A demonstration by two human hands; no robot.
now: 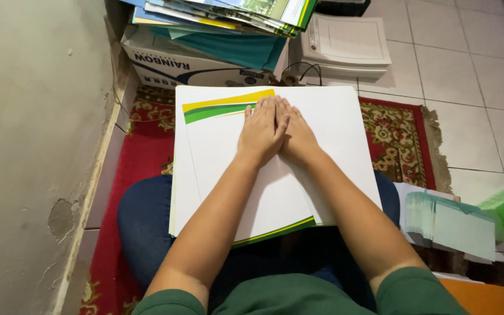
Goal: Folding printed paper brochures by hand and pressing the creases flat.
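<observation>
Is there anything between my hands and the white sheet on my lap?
Nothing visible. The left hand and right hand lie flat, side by side, directly on the white sheet with green and yellow stripes.

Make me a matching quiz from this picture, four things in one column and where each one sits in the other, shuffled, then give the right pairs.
Things
1. left hand
2. white sheets with green and yellow stripes
3. pale green paper stack
4. cardboard box

Places
A. on the floor by the person's right side
B. under a pile of folders, beyond the sheets
C. flat on the sheets, touching the right hand
D. on the person's lap, over the red carpet

Pairs: 1-C, 2-D, 3-A, 4-B
</observation>
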